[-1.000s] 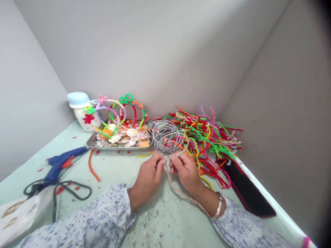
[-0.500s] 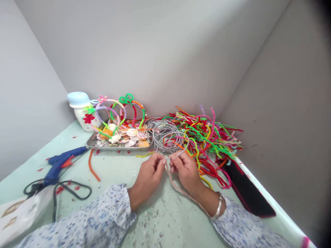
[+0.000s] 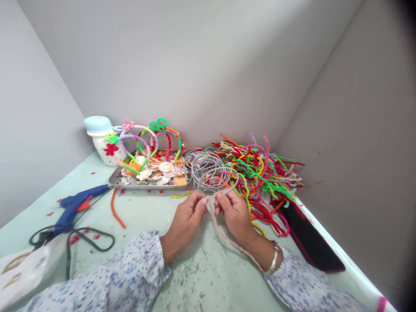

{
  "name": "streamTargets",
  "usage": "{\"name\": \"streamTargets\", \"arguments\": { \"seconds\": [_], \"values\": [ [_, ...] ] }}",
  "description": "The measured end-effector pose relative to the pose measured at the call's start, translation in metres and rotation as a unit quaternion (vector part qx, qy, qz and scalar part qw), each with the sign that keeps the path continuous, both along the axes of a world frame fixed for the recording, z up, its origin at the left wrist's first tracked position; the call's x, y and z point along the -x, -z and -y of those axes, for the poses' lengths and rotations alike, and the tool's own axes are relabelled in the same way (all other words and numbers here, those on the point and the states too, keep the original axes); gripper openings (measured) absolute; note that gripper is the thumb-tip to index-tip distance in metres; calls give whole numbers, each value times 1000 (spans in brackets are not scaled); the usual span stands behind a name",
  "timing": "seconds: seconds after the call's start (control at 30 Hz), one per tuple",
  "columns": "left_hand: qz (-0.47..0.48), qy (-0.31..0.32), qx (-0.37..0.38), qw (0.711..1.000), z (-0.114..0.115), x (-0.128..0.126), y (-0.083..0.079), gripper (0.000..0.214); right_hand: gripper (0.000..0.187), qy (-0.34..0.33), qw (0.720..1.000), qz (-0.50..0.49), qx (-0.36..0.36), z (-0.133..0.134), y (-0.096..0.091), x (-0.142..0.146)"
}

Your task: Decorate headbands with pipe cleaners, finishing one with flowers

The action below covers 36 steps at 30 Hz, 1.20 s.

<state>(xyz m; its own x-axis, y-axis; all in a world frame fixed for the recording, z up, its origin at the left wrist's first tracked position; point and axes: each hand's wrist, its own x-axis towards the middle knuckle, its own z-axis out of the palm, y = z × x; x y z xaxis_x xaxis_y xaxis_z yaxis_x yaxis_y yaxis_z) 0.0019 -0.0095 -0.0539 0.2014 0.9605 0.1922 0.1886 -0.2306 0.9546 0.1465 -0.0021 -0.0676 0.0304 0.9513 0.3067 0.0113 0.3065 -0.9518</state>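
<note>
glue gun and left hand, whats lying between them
An orange pipe cleaner lies loose on the table between the glue gun and the left hand, seen in the head view.

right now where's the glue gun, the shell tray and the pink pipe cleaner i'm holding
glue gun point(image 3: 76, 207), head view, blue body
shell tray point(image 3: 146, 186), head view, front rim
pink pipe cleaner point(image 3: 232, 247), head view, trailing loose strand

Not much moved tbh. Both hands, left point(image 3: 186, 221) and right point(image 3: 236, 214), crept up a touch toward the back, still pinching the band point(image 3: 231, 187) end. The pink pipe cleaner point(image 3: 227, 239) tail now trails a bit straighter under the right wrist than a second ago.
</note>
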Motion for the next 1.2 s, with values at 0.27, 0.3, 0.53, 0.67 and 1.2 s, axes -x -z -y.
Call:
{"name": "streamTargets", "arguments": {
  "seconds": [0.27, 0.3, 0.53, 0.67, 1.2],
  "values": [
    [-23, -12, -20, 999, -1, 2, 0, 28, 15, -52, 998, 4, 21, 1, 0, 4],
    [-26, -11, -21, 999, -1, 2, 0, 28, 15, -57, 998, 6, 23, 1, 0, 4],
    [-39, -15, -27, 999, -1, 2, -3, 29, 11, -81, 996, 22, 7, 3, -2, 7],
    [-42, -10, -35, 998, -1, 2, -4, 29, 7, -50, 998, 44, -7, 3, -1, 6],
    [-14, -12, -15, 1000, -3, 4, -4, 29, 12, -7, 972, 176, -155, 1, -1, 3]
  ]
}}
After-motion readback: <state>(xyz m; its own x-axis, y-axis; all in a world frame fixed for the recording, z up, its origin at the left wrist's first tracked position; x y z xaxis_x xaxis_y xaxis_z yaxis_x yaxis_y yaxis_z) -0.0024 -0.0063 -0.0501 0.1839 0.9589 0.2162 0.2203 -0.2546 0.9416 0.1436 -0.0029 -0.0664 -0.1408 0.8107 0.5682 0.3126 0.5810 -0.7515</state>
